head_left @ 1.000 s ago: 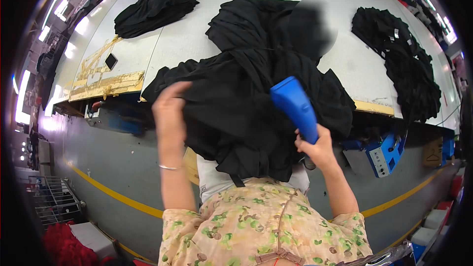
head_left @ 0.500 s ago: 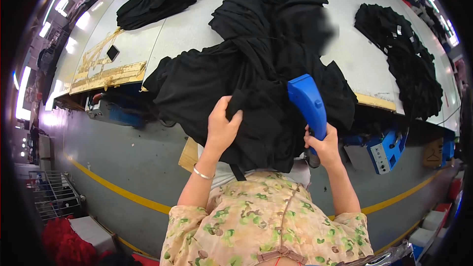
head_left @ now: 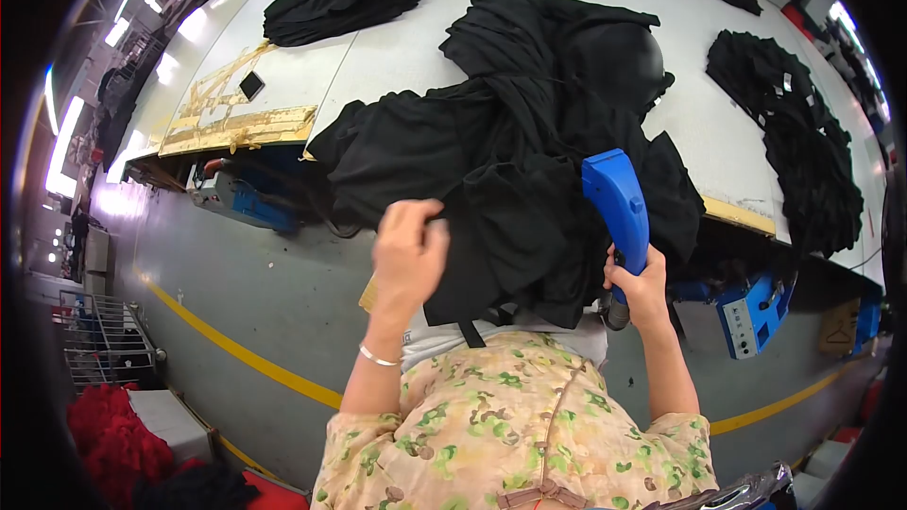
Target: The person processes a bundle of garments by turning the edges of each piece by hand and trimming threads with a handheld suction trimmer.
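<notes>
A blue handheld trimmer (head_left: 619,203) with a dark fitting at its lower end is gripped in my right hand (head_left: 641,285). Its wide head points up and away from me, over a heap of black garments (head_left: 510,217). That cloth spreads from the worktable down over the front edge to my lap. My left hand (head_left: 411,260), slightly blurred, is raised at the left border of the hanging cloth. Its thumb and forefinger are bent and a little apart, and no cloth shows between them.
Folded black garments lie on the white worktable (head_left: 397,61) at the back left (head_left: 345,5) and right (head_left: 794,123). A phone (head_left: 251,85) rests near yellowed tape. Blue machines (head_left: 751,316) sit under the table edge. A wire rack (head_left: 104,340) and red cloth (head_left: 113,434) are at lower left.
My left hand has let go of the black cloth and drawn back to the left. The trimmer stays in my right hand over the cloth. The whole view has shifted slightly.
</notes>
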Action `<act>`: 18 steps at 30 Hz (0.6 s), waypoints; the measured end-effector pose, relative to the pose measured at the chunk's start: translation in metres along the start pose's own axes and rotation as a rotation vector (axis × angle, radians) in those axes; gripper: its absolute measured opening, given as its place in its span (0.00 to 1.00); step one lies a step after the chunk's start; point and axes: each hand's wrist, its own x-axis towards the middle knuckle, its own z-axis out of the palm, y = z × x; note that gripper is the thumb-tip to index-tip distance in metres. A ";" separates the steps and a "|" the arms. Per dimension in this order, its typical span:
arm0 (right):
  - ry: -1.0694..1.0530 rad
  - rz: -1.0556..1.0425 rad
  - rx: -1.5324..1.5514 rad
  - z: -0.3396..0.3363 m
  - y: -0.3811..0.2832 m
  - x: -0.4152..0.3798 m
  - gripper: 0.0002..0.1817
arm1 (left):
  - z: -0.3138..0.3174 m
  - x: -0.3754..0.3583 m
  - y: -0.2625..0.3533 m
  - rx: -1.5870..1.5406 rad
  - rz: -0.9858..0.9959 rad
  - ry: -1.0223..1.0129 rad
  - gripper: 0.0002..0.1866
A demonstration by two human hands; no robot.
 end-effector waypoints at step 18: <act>0.040 -0.050 0.050 -0.009 -0.016 -0.008 0.12 | 0.076 -0.048 0.064 -0.605 0.425 -0.489 0.16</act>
